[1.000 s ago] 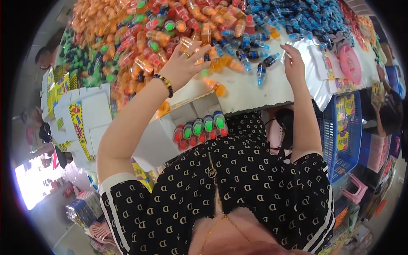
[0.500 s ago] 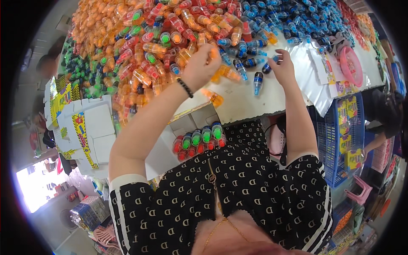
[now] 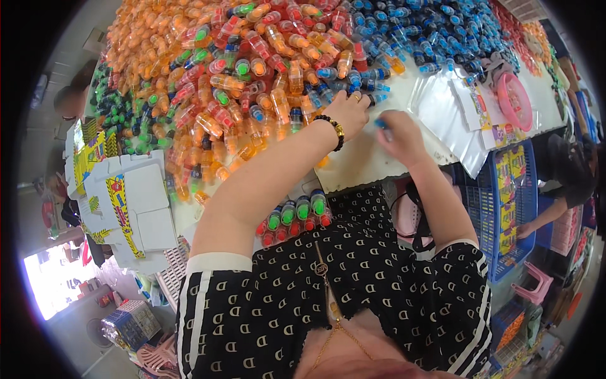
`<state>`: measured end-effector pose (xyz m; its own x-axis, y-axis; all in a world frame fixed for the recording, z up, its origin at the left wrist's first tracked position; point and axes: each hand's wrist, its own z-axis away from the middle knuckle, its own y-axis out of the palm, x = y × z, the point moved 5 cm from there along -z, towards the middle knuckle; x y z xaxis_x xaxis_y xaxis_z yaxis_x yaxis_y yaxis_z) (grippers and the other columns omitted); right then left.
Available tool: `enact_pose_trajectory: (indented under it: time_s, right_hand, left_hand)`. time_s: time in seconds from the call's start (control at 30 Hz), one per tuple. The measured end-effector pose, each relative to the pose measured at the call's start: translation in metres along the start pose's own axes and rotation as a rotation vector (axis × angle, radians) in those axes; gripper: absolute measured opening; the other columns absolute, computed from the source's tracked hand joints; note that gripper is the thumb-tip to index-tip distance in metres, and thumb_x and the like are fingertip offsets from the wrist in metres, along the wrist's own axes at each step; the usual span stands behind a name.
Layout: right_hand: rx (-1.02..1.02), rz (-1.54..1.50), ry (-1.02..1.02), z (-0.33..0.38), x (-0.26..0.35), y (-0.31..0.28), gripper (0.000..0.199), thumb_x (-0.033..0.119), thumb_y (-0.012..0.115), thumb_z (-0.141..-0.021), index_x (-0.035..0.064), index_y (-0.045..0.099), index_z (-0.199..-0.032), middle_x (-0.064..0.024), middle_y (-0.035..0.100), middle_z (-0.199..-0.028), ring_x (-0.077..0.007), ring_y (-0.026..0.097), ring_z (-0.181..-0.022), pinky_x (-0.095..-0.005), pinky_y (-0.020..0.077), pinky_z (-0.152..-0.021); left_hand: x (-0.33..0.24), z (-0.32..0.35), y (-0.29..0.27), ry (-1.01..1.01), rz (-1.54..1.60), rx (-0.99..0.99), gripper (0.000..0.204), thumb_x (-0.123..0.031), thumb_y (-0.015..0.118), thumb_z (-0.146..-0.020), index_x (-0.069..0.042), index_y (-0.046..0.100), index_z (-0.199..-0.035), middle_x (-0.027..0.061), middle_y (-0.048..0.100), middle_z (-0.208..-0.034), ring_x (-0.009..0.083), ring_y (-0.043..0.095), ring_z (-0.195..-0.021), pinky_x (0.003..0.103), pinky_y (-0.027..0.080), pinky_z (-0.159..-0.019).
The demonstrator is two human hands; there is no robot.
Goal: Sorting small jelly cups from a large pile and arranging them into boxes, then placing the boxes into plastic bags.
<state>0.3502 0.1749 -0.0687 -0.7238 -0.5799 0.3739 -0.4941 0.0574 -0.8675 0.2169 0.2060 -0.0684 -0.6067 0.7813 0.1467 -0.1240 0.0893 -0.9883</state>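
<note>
Progress early | left hand [image 3: 349, 114] fingers spread on orange bottle heap [image 3: 208, 95], upper centre | right hand [image 3: 399, 134] pinches blue bottle [image 3: 381, 124] | row of bottles [image 3: 293, 220] boxed, heap remains

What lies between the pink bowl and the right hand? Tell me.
In the head view, a spread of clear plastic bags with printed cards covers the table between the pink bowl and the right hand.

Light was bright, even daylight over my table [image 3: 372, 167]; shadows soft. A blown-out white patch glared at lower left. Fisheye bent straight edges toward the black rim. My right hand [image 3: 399, 134] was slightly motion-blurred; the bottles [image 3: 252, 69] stayed sharp. My chest at the bottom was out of focus.
</note>
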Motion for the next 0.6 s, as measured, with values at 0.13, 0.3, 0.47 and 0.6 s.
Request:
enact_pose_trajectory:
  time_s: [0.13, 0.3, 0.47, 0.6]
  right_hand:
    - [-0.077, -0.400, 0.807, -0.008, -0.060, -0.006, 0.033, 0.021, 0.067, -0.080, 0.0068, 0.063, -0.110, -0.0143, 0.064, -0.104, -0.0289, 0.062, -0.098, -0.0351, 0.0506, -0.077]
    - [0.106, -0.727, 0.961, -0.020, -0.099, 0.041, 0.042, 0.034, 0.068, -0.085, 0.0039, 0.064, -0.113, -0.0085, 0.065, -0.092, -0.0168, 0.058, -0.078, -0.0305, 0.0474, -0.067]
    - [0.307, -0.451, 0.871, -0.055, -0.082, 0.055, 0.042, 0.036, 0.068, -0.084, 0.0005, 0.066, -0.107, -0.0040, 0.064, -0.086, -0.0154, 0.056, -0.074, -0.0291, 0.0457, -0.065]
    - [0.326, -0.541, 0.820, -0.067, -0.081, 0.065, 0.042, 0.038, 0.069, -0.084, 0.0010, 0.068, -0.103, -0.0030, 0.063, -0.087, -0.0141, 0.055, -0.074, -0.0286, 0.0450, -0.064]
  left_hand:
    - [0.013, 0.008, 0.016, 0.012, 0.054, -0.126, 0.019, -0.013, 0.061, -0.079, -0.013, 0.064, -0.098, 0.0054, 0.057, -0.100, 0.0217, 0.055, -0.105, 0.039, 0.043, -0.084]
    - [0.041, 0.024, -0.008, -0.220, 0.701, -0.364, 0.024, -0.012, 0.065, -0.082, -0.010, 0.064, -0.106, 0.0034, 0.063, -0.091, 0.0196, 0.062, -0.089, 0.037, 0.049, -0.076]
    - [0.077, 0.083, -0.020, -0.531, 1.215, -0.343, 0.031, -0.014, 0.067, -0.086, -0.008, 0.061, -0.115, 0.0030, 0.066, -0.097, 0.0142, 0.063, -0.083, 0.030, 0.051, -0.071]
    - [0.091, 0.154, -0.044, -0.685, 1.644, -0.279, 0.038, -0.015, 0.069, -0.087, -0.004, 0.057, -0.121, 0.0048, 0.065, -0.103, 0.0086, 0.060, -0.088, 0.025, 0.050, -0.076]
